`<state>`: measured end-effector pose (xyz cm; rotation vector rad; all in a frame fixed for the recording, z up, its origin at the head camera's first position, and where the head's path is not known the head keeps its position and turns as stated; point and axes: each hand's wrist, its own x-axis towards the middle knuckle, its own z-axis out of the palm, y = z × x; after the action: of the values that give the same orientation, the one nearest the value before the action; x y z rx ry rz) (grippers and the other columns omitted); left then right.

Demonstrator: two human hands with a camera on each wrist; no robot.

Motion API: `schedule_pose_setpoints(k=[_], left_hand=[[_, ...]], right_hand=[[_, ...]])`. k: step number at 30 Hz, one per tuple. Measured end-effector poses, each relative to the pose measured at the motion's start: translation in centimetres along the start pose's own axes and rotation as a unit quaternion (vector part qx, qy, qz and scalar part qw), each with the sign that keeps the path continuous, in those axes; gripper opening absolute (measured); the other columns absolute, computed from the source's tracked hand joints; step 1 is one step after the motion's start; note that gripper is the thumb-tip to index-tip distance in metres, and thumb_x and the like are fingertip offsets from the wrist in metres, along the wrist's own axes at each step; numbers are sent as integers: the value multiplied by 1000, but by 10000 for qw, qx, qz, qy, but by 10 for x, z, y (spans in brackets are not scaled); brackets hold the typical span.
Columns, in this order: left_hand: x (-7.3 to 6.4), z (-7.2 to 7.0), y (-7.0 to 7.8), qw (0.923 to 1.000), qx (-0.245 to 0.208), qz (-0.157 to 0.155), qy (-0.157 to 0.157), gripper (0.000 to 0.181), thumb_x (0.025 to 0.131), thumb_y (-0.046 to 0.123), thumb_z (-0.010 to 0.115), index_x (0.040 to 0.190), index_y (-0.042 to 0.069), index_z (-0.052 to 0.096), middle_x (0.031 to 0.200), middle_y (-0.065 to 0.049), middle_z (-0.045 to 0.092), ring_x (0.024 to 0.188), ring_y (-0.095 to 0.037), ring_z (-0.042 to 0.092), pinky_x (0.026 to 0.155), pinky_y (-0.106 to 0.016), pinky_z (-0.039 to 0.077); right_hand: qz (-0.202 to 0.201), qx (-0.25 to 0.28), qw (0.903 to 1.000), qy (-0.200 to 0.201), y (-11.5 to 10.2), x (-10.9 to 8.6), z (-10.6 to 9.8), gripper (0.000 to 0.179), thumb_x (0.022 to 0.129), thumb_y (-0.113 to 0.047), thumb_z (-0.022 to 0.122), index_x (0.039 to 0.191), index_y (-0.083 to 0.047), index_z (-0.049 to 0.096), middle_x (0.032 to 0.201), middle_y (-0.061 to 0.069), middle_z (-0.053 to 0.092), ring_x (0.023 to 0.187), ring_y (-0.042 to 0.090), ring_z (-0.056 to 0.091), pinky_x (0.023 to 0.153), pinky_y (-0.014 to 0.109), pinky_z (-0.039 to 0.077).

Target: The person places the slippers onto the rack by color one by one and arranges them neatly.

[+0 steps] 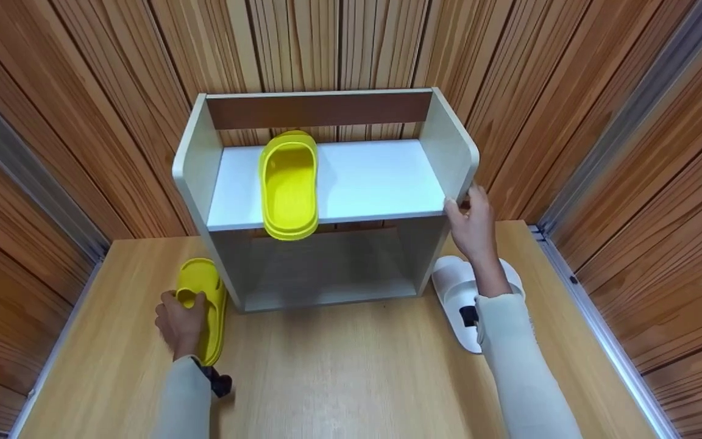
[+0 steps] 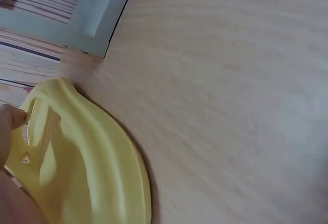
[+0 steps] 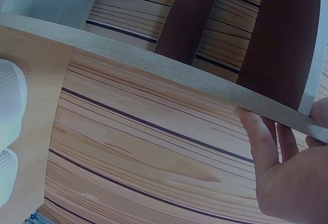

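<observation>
A yellow clog [image 1: 200, 277] lies on the wooden floor left of a small two-tier shelf [image 1: 326, 299]. My left hand [image 1: 180, 323] grips that clog at the edge of its foot opening; part of the hold is hidden from above. In the left wrist view, fingers press on the rim of the yellow clog [image 2: 110, 157]. Another yellow clog [image 1: 290, 183] sits on the shelf's white upper board, its near end overhanging the front edge. My right hand [image 1: 476, 225] holds the right side panel, thumb in front and fingers on the outer face, as the right wrist view [image 3: 297, 178] confirms.
White slippers [image 1: 457, 299] lie on the floor right of the shelf, partly under my right forearm. Wood-panelled walls [image 1: 662, 244] enclose the back and both sides. A metal track [image 1: 595, 329] runs along the right floor edge.
</observation>
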<state>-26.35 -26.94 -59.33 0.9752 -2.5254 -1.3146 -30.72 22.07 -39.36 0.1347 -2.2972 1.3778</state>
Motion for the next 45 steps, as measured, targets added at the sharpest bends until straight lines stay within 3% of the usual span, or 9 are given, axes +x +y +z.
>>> schedule_pose_setpoints(k=[8, 27, 34, 45], left_hand=[[0, -7, -5, 9993, -358, -56, -2, 68, 99, 36, 57, 147, -2, 30, 139, -30, 39, 123, -45, 38, 106, -58, 33], [-11, -24, -20, 9924, -609, 978, 442, 58, 97, 24, 64, 139, -7, 39, 135, -31, 44, 121, -45, 44, 103, -59, 34], [-14, -38, -21, 9935, -674, 828, 393, 62, 99, 28, 61, 145, -4, 36, 140, -28, 41, 122, -41, 41, 104, -56, 34], [-29, -63, -15, 9924, -740, 943, 263, 66, 100, 32, 61, 151, 2, 33, 149, -23, 36, 133, -41, 33, 112, -58, 30]], right_hand=[[96, 36, 9999, -58, -2, 0, 0, 44, 100, -7, 53, 143, 2, 49, 128, 23, 53, 118, 37, 54, 101, 54, 47], [99, 25, 9999, 2, 0, 1, 1, 45, 99, -5, 53, 143, 3, 50, 127, 23, 52, 116, 36, 53, 100, 54, 47], [171, 18, 9998, -38, -1, 1, 1, 46, 100, -7, 53, 145, 1, 47, 129, 22, 52, 120, 37, 53, 102, 54, 46], [187, 16, 9998, -40, -1, -1, 1, 46, 101, -9, 54, 145, 0, 48, 131, 22, 52, 120, 36, 54, 101, 54, 47]])
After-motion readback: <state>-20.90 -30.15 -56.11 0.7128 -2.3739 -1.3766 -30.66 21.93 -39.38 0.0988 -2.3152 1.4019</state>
